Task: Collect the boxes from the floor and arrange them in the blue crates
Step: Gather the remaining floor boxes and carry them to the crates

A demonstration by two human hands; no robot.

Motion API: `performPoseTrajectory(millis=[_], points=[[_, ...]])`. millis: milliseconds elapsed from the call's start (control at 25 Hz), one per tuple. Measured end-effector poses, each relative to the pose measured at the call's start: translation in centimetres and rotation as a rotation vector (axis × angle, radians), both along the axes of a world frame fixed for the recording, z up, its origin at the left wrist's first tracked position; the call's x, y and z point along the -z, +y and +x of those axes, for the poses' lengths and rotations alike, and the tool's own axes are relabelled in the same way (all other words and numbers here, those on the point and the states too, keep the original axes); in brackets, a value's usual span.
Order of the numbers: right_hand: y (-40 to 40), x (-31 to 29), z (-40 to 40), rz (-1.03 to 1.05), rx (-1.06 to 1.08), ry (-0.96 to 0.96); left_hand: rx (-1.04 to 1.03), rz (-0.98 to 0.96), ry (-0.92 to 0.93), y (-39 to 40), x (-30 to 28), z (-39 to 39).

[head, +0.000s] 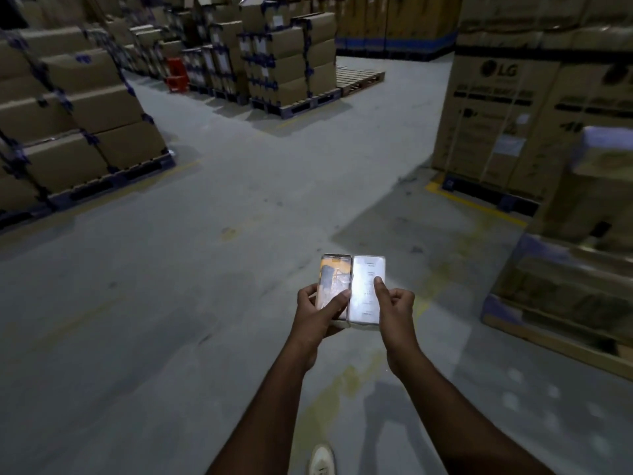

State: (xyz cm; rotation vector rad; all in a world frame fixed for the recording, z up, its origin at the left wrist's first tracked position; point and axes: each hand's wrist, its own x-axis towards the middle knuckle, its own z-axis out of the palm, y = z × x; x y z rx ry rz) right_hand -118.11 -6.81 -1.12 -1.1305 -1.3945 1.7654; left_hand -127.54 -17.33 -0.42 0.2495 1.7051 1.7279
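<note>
Hands: left, right grip two boxes edge-to-edge; floor open ahead.

The grey concrete floor bears loaded dark pallets at left, a bare wooden pallet upper centre.

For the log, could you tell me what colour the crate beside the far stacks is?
Red crate, head view.
</note>
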Motion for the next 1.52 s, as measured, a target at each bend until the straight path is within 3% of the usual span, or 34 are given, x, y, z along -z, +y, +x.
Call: performPoseTrajectory(millis=[440, 840, 1080, 1240, 1520], points=[[5.6, -3.2, 16.5, -0.018, 0.368, 0.037, 0.678, -0.017, -0.219, 10.8, -3.5, 11.4], [5.3, -3.7, 27.2, -0.060, 0.812, 0.063, 1.156, -0.041, -0.150, 18.3, -2.9, 21.1], [3.5, -2.5, 35.6, -0.081, 1.032, 0.152, 1.360, -0.124, -0.121, 19.9, -2.2, 30.7], [4.1, -1.6, 42.7, -0.113, 1.129, 0.211, 1.475, -0.065, -0.180, 22.1, -2.2, 38.2], [4.6, -2.8, 60.0, -0.026, 1.279, 0.253, 1.636, -0.080, -0.150, 24.1, -3.7, 56.7]])
